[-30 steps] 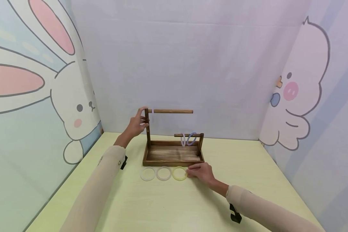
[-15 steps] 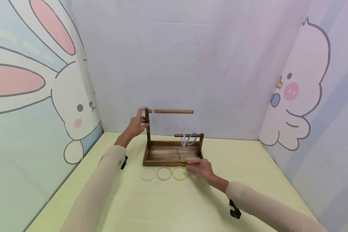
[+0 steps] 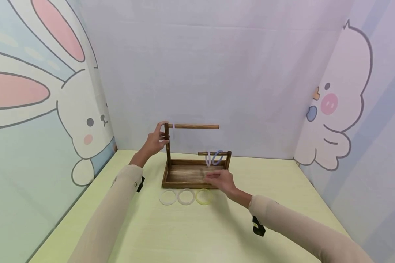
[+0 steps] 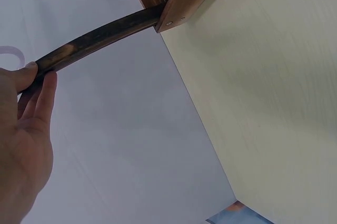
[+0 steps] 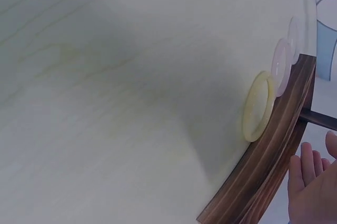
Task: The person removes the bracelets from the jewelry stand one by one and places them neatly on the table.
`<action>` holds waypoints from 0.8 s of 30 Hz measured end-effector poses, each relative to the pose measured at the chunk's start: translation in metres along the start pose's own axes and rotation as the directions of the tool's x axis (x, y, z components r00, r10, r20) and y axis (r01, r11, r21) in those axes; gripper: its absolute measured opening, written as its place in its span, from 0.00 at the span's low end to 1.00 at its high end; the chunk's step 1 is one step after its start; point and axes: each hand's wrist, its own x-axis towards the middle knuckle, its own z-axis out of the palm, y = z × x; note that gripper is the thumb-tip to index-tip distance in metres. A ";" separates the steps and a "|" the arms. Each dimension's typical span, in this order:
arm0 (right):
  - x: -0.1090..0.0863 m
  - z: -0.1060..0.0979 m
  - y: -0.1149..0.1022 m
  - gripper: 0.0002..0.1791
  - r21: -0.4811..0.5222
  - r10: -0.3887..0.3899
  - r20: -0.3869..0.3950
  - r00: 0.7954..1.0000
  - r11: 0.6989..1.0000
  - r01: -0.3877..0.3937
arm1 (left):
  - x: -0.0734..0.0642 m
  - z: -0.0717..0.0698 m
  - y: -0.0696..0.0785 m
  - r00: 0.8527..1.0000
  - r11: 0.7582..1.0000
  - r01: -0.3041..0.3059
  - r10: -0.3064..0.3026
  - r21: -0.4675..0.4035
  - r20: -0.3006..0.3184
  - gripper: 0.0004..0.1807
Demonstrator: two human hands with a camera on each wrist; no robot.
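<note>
My left hand (image 3: 155,141) grips the tall left post (image 4: 89,42) of a dark wooden rack (image 3: 168,155) near its top, thumb on one side and fingers on the other. Over the front of the rack's tray, my right hand (image 3: 221,180) has its fingers extended; in the right wrist view the thumb stands apart from them and nothing shows between. A yellow ring (image 5: 247,111), a pinkish clear ring (image 3: 185,203) and a whitish clear ring (image 3: 168,204) lie in a row before the tray. A lilac ring (image 3: 209,163) and a blue ring (image 3: 218,160) hang on the short lower bar.
The upper bar (image 3: 197,126) sticks out rightward from the tall post with a pale ring (image 3: 173,126) near its left end. A pale yellow-green tabletop (image 3: 171,233) runs to cloth walls at the back and sides, printed with cartoon animals.
My right hand has risen from beside the yellow ring and shifted leftward over the tray's front. The yellow ring stays on the table. My left hand keeps its grip on the post.
</note>
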 end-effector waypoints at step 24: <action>0.027 0.016 -0.031 0.14 0.010 -0.137 0.011 0.991 0.991 0.137 | -0.001 -0.001 -0.001 1.000 0.999 -0.029 0.029 0.016 -0.001 0.46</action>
